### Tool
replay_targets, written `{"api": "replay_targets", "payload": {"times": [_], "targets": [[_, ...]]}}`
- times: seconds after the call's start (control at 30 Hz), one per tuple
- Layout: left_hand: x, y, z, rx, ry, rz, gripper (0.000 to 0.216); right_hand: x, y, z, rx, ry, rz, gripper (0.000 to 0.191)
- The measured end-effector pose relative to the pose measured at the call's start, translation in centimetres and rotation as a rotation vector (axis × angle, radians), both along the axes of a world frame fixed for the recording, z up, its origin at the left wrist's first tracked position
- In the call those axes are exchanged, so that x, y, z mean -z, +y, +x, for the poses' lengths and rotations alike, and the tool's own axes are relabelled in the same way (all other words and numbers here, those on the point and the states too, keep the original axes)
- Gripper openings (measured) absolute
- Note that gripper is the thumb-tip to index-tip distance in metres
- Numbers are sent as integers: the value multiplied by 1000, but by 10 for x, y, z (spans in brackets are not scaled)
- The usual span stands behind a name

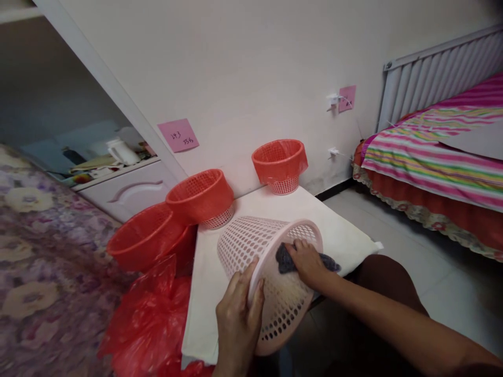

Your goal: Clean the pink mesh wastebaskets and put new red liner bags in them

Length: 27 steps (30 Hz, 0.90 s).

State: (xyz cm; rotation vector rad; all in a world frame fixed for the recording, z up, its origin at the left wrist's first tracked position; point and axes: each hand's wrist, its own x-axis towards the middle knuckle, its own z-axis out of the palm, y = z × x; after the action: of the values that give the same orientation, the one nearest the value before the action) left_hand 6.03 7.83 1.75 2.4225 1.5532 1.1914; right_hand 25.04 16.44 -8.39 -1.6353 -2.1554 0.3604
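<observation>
Gripping pink basket point(251, 238) by its rim with left hand point(238, 309), laid on its side on bench point(346, 230) with mouth past near edge. Clutching dark cloth point(285, 257) at opposite rim with right hand point(308, 262). Possibly risking rolling basket off, from rounded wall and overhang; perhaps also snagging cloth in holes.

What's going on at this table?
A person's left hand grips the rim of a pale pink mesh basket, tipped on its side on the white table, mouth toward the person. The right hand holds a dark cloth at the basket's mouth. Two other mesh baskets with red liners stand toward the back, one near the wall, one at the left. Loose red plastic is heaped beside the table's left edge.
</observation>
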Motion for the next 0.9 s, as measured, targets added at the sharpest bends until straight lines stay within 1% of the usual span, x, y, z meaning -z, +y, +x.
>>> {"api": "replay_targets", "payload": {"times": [0.1, 0.17, 0.2, 0.23, 0.27, 0.3, 0.33, 0.4, 0.43, 0.47, 0.5, 0.53, 0.6, 0.63, 0.67, 0.7, 0.73, 0.77, 0.8, 0.87, 0.9], "targets": [[6, 0, -1, 5, -27, 5, 36, 23, -20, -15, -41, 45, -102, 50], [8, 1, 0, -6, -51, 6, 37, 27, -38, -31, -102, 108, -175, 43], [9, 2, 0, -12, -57, 1, 37, 23, -46, -41, -159, 173, -203, 40], [10, 3, 0, -12, -58, 3, 37, 16, -51, -51, -227, 260, -222, 40], [11, 3, 0, -6, -57, 11, 37, 6, -54, -60, -302, 392, -230, 39], [11, 3, 0, 4, -58, 20, 37, -6, -55, -69, -400, 647, -252, 37], [11, 4, 0, 11, -64, 28, 36, -18, -54, -75, -457, 905, -278, 35], [11, 4, 0, 12, -84, 36, 35, -36, -50, -81, -472, 1250, -321, 35], [11, 4, 0, 12, -90, 34, 34, -39, -48, -81, -454, 1318, -333, 37], [11, 4, -1, 14, -86, 27, 33, -37, -47, -79, -448, 1314, -334, 40], [11, 3, -1, 14, -78, 21, 33, -32, -46, -76, -458, 1241, -325, 45], [12, 3, -2, 12, -69, 14, 33, -23, -45, -72, -477, 1088, -314, 50], [14, 2, -3, -3, -60, 0, 31, -1, -40, -60, -474, 669, -282, 56], [14, 2, -3, -9, -59, -5, 30, 8, -34, -54, -423, 451, -269, 54], [15, 1, -3, -10, -63, -9, 29, 14, -25, -47, -342, 327, -253, 50], [15, 1, -3, -9, -69, -11, 28, 16, -14, -40, -259, 264, -227, 47], [14, 1, -3, -7, -75, -16, 28, 15, -1, -34, -185, 247, -193, 50], [13, 1, -2, -6, -85, -25, 29, 12, 13, -29, -124, 247, -158, 57], [13, 1, -2, -5, -94, -36, 31, 7, 27, -26, -89, 248, -130, 60], [13, 1, -3, 1, -99, -62, 36, -1, 47, -24, -57, 256, -101, 57], [14, 0, -3, 10, -93, -72, 39, -3, 51, -26, -56, 263, -99, 53]]}}
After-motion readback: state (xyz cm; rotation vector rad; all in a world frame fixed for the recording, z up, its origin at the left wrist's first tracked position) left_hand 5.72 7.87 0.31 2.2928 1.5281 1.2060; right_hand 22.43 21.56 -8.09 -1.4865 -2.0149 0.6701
